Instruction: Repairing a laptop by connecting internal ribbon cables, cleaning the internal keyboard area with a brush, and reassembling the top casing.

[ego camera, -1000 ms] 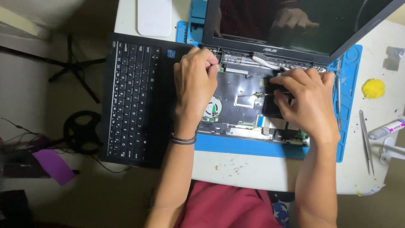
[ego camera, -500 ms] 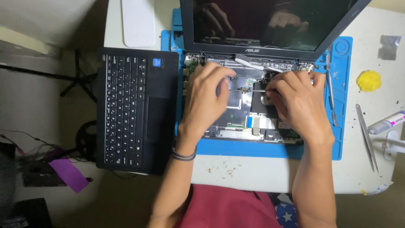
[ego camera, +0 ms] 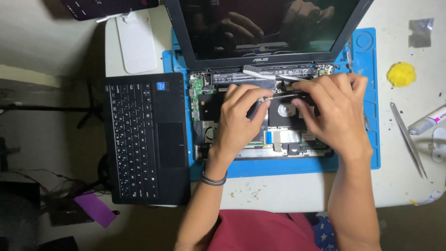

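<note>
a: head view. opened laptop base [ego camera: 260,121] on blue mat [ego camera: 371,139], between detached keyboard [ego camera: 146,137] and tweezers [ego camera: 409,139].

b: left hand [ego camera: 239,118] and right hand [ego camera: 332,109] close together, both pinching a black part [ego camera: 283,98] over the base.

A detached black keyboard panel [ego camera: 146,137] lies left of the blue mat [ego camera: 297,168], hanging over the white table [ego camera: 278,190] edge, with a white mouse [ego camera: 136,42] above it and a dark phone [ego camera: 104,8] at the top edge. On the right of the table sit a yellow blob [ego camera: 402,74], a small grey foil scrap [ego camera: 421,31], metal tweezers [ego camera: 409,139] and a white tube [ego camera: 427,122] with a pink band. Down on the dim floor to the left lies a purple slip [ego camera: 94,209] among cables.
</note>
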